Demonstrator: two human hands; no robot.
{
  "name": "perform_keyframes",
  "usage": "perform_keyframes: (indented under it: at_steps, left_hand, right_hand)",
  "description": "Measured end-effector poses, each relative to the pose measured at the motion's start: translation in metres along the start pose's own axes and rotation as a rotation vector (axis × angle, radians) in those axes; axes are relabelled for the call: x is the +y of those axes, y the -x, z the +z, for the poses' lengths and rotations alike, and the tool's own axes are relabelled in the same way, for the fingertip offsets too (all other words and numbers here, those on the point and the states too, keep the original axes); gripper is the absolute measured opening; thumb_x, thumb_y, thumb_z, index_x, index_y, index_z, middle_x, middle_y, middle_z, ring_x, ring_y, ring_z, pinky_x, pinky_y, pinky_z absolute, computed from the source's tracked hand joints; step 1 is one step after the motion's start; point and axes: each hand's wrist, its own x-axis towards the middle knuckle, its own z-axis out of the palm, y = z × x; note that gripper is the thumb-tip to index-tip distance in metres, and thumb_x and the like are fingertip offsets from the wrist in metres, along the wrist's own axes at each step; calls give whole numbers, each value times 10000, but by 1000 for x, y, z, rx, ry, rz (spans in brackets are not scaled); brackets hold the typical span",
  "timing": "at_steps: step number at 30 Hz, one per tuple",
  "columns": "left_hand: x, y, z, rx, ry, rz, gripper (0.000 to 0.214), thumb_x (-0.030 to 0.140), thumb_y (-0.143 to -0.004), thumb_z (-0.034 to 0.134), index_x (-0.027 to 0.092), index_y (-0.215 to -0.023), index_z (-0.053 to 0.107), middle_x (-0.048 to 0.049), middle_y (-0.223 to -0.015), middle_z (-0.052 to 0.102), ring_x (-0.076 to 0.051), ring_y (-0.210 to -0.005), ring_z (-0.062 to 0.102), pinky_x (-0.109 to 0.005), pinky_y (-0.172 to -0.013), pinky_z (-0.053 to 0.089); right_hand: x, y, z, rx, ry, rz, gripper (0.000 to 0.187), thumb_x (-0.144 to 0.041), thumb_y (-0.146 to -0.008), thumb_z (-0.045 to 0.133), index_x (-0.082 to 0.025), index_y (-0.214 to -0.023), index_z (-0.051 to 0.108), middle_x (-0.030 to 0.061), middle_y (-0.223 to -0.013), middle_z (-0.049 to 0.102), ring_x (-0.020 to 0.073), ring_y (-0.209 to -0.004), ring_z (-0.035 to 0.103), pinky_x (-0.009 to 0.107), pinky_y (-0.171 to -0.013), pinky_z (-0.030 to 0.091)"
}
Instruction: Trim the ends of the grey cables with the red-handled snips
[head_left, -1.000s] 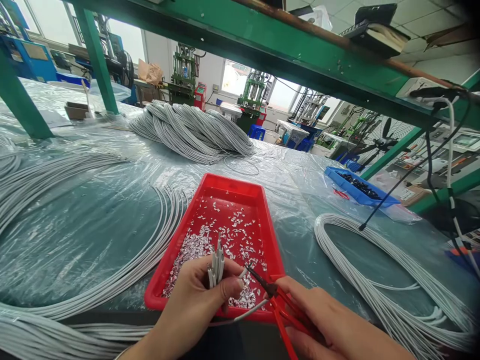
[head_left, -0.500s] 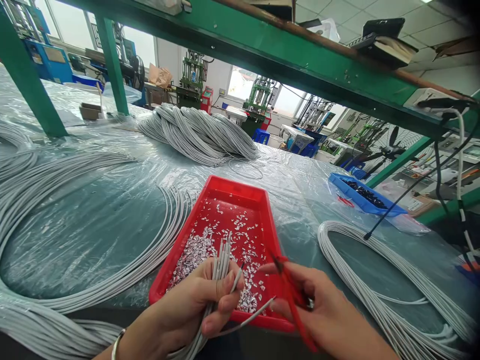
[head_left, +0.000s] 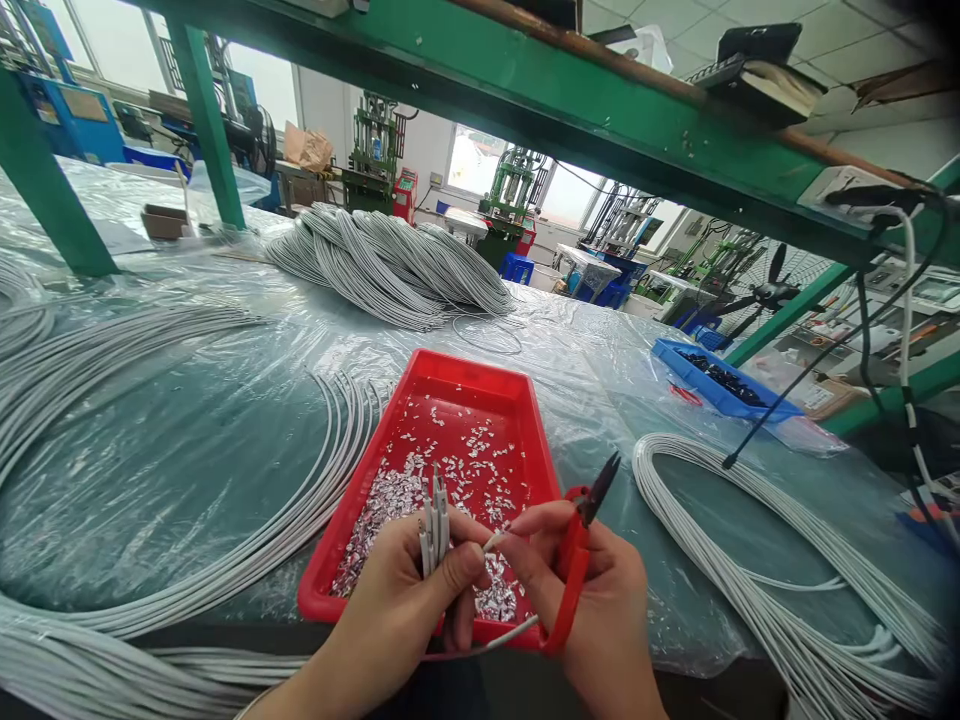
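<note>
My left hand is closed around a small bundle of grey cable ends that stick up above my thumb. My right hand holds red-handled snips with the dark blades pointing up and to the right. The right fingertips pinch one cable end next to the left thumb. Both hands hover over the near edge of a red tray littered with small silvery cable scraps.
Grey cable coils lie at the left, at the right and in a pile at the back on the plastic-covered table. A blue tray of dark parts sits at the far right. Green frame beams run overhead.
The snips have swung from pointing at the cable ends to pointing up and right. My right fingers have moved in to pinch one cable end beside the left thumb.
</note>
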Motion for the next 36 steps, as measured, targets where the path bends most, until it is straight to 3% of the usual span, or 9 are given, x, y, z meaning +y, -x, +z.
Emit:
perform_keyframes:
  at_steps: [9,14,19,27,36]
  left_hand:
    - [0,0,2,8,-57,-14,227,365,-830,599,146,-779,622,27,-401,471,-85,-348,375,-174,-356,254]
    - [7,0,1,-37,-115,-47,179,322,-844,585,159,-854,659,24,-443,503,-93,-382,416,-186,-383,299]
    - [13,-1,0,-8,-133,-15,94,256,-794,653,166,-771,668,0,-546,573,-132,-499,524,-216,-490,402]
    - [9,-3,0,-15,53,-55,161,303,-785,665,150,-742,637,-14,-552,600,-125,-458,551,-199,-478,391]
    - [9,-3,9,140,-25,-25,83,210,-742,705,175,-713,635,25,-520,574,-107,-471,521,-178,-467,395]
  right_hand:
    - [-2,-2,-2,-22,44,1,215,-306,-728,631,-96,-714,584,25,-537,534,59,-441,423,140,-404,352]
    - [-5,0,-3,-53,77,-17,225,-321,-753,600,-104,-711,556,13,-542,519,58,-457,425,137,-424,365]
    - [-4,0,1,23,63,-37,205,-298,-714,625,-108,-674,559,-7,-472,482,57,-399,412,143,-381,345]
    - [-7,6,13,193,-60,18,167,-278,-669,659,-136,-718,586,-47,-476,409,37,-435,344,160,-435,265]
    - [-11,8,15,278,-95,93,204,-308,-641,670,-127,-683,588,-40,-494,384,42,-456,333,166,-448,256]
